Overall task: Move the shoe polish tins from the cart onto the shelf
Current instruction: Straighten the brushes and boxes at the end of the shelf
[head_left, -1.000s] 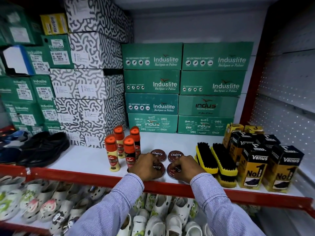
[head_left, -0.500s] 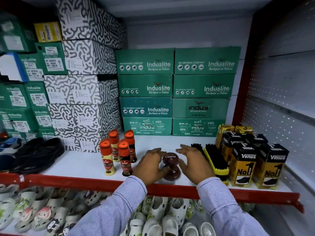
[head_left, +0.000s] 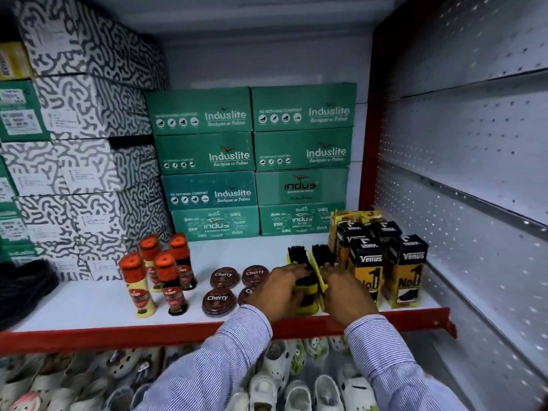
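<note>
Four round brown "Cherry" shoe polish tins lie flat in a two-by-two group on the white shelf [head_left: 89,304]. The back pair [head_left: 224,276] [head_left: 254,274] and the front left tin [head_left: 218,301] show fully. My left wrist partly covers the front right tin [head_left: 246,293]. Just right of the tins, my left hand [head_left: 280,292] lies over the yellow-and-black shoe brushes [head_left: 305,287] with its fingers curled on them. My right hand [head_left: 344,295] grips the right brush [head_left: 321,256] from the other side. No cart is in view.
Several orange-capped Kiwi polish bottles [head_left: 166,274] stand left of the tins. Black-and-yellow Venus boxes [head_left: 406,274] stand at the right by the perforated side wall. Green Induslite shoe boxes [head_left: 252,161] are stacked behind. The red shelf lip [head_left: 118,336] runs along the front, with white clogs below.
Both hands have left the tins and moved right onto the brushes. The tins that were stacked between my hands half a second ago now lie flat in a group of four.
</note>
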